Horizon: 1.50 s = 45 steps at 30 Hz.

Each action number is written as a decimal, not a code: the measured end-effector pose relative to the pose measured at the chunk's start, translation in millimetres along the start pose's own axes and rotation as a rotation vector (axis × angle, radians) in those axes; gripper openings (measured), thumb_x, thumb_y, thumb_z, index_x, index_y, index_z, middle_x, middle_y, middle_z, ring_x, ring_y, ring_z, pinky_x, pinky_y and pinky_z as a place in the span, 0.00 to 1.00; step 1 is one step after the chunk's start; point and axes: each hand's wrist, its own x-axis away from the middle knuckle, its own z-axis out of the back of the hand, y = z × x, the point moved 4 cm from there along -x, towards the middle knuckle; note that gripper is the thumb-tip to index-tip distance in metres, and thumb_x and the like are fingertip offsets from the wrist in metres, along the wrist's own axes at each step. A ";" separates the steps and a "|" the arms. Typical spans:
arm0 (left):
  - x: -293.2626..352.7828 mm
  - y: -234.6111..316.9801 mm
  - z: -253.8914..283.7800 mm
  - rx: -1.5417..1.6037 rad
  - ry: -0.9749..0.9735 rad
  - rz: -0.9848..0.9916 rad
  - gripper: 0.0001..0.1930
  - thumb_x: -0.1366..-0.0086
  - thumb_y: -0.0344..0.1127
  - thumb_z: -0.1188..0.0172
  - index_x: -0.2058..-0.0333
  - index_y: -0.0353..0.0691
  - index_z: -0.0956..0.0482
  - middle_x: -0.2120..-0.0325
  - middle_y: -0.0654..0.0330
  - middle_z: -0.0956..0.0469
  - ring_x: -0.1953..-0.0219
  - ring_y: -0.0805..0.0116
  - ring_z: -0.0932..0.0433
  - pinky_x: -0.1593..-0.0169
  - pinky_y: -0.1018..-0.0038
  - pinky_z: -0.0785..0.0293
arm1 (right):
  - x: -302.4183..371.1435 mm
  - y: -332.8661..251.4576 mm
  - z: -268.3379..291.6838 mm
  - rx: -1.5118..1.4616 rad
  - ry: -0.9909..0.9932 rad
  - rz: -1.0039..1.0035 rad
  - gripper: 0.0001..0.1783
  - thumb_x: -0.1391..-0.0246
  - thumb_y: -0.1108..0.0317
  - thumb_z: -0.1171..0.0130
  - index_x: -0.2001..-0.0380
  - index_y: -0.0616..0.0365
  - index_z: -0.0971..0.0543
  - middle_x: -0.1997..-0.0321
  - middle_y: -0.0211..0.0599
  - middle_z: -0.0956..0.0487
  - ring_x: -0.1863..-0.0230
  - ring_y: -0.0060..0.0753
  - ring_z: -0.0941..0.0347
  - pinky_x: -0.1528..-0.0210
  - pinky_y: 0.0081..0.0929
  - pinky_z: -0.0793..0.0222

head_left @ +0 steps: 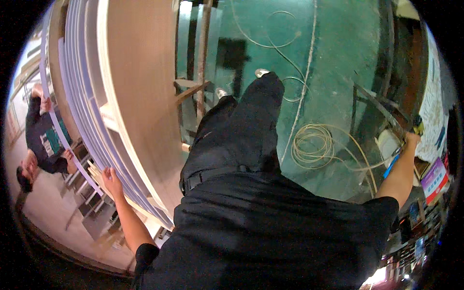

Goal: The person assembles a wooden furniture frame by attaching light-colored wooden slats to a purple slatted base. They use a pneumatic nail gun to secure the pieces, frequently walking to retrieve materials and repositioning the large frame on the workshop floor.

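My left hand (112,182) is at the near end of a stack of long panels with lavender edges (89,104). Its fingers are slightly apart, and nothing shows gripped in them. Pale wooden strips (98,177) poke out beside its fingertips. Far out to the right, my right hand (412,140) is closed at the edge of a cluttered bench. A small yellow-and-black object (418,125) shows just past its fingers; whether the hand holds it is unclear. A blue item (390,166) lies alongside that forearm.
A wide brown board (140,72) lies on the stack, above a metal stand (200,87). On the green floor (338,96) a pale hose (313,146) is coiled. Across the stack, another person (46,140) handles a long lavender strip (62,128). A purple-and-red box (434,180) sits far right.
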 end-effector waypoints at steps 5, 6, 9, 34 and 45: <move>20.9 -42.6 -38.7 0.039 0.119 0.023 0.21 0.29 0.44 0.39 0.47 0.32 0.24 0.51 0.50 0.22 0.49 0.58 0.23 0.43 0.64 0.28 | 24.4 -5.6 41.7 -0.804 0.037 -0.557 0.33 0.48 0.48 0.31 0.49 0.66 0.20 0.44 0.41 0.20 0.48 0.43 0.24 0.43 0.39 0.28; 18.4 -22.9 -19.8 0.061 0.208 -0.007 0.20 0.30 0.43 0.39 0.48 0.33 0.24 0.51 0.51 0.22 0.49 0.59 0.23 0.44 0.64 0.27 | 48.2 -44.0 16.6 -0.873 -0.080 -0.760 0.34 0.48 0.50 0.33 0.48 0.68 0.22 0.43 0.46 0.22 0.47 0.45 0.24 0.46 0.40 0.28; 59.0 -2.0 -12.1 0.096 0.348 -0.055 0.13 0.32 0.35 0.37 0.53 0.36 0.21 0.55 0.54 0.21 0.52 0.59 0.22 0.46 0.66 0.26 | 54.1 -162.2 34.3 -1.140 -0.403 -0.806 0.18 0.51 0.60 0.40 0.57 0.56 0.23 0.64 0.37 0.21 0.66 0.41 0.24 0.64 0.40 0.25; 270.6 -124.8 -36.4 0.239 0.026 -0.181 0.48 0.55 0.65 0.28 0.37 0.50 0.30 0.32 0.52 0.39 0.29 0.48 0.42 0.29 0.35 0.55 | 466.5 -877.3 355.4 0.501 -1.041 1.328 0.24 0.55 0.70 0.31 0.52 0.60 0.23 0.69 0.35 0.18 0.70 0.29 0.23 0.66 0.30 0.26; 289.5 -145.6 -38.7 0.290 0.013 -0.207 0.59 0.66 0.71 0.25 0.34 0.56 0.34 0.31 0.46 0.43 0.28 0.42 0.46 0.31 0.29 0.59 | 592.5 -999.1 427.1 0.496 -0.662 1.573 0.38 0.50 0.60 0.28 0.37 0.57 0.31 0.47 0.47 0.21 0.49 0.41 0.23 0.43 0.38 0.28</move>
